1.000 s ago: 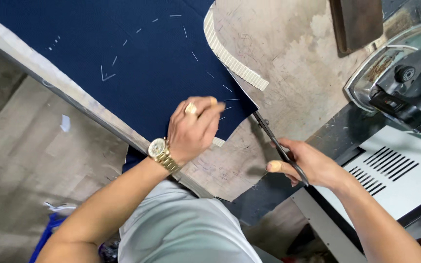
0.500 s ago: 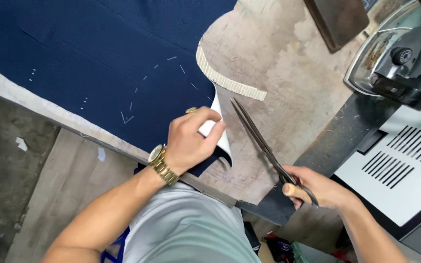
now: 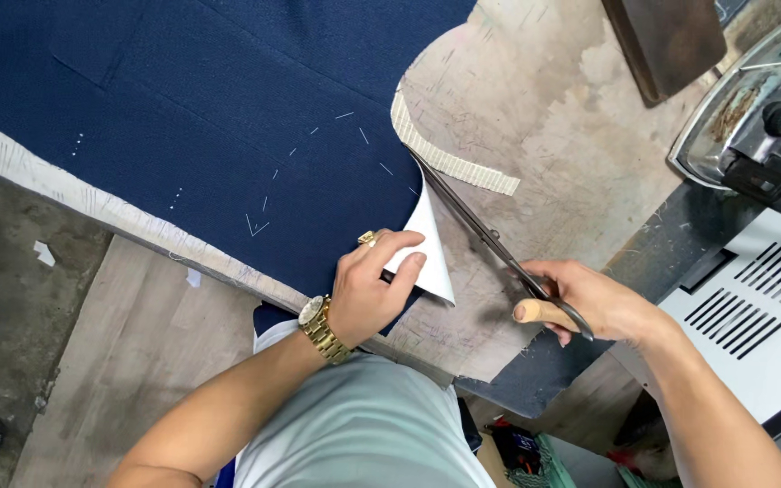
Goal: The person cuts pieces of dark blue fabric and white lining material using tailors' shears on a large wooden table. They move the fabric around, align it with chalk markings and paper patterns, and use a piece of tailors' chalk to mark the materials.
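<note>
The navy cloth (image 3: 192,117) lies spread over the upper left of the worn work table (image 3: 535,99), its curved edge running down toward the person, and along that edge a corner is turned back so the white underside (image 3: 427,248) shows as a pale pointed flap. The left hand (image 3: 368,289) is closed on that flap — thumb over the white side, fingers curled behind it — and lifts it just clear of the table; a gold ring (image 3: 367,239) sits on one finger and a gold watch (image 3: 321,327) on the wrist. White chalk dashes (image 3: 318,136) trace an arc on the cloth near the cut edge, with a small chalk arrow (image 3: 255,224) further left. The scissors (image 3: 481,230) lie along the cloth's edge, tips touching it just above the flap; the blades look almost closed, though the angle makes the gap hard to judge. The right hand (image 3: 589,303) is wrapped tight around the scissor handles, low and to the right of the flap. Just beside the blades — partly crossed by them — a narrow cream strip (image 3: 449,158) lies on the bare table. Further out, an iron (image 3: 752,126) rests at the right edge, with a white vented panel (image 3: 752,307) below it, and a dark block (image 3: 671,36) sits at the top.
</note>
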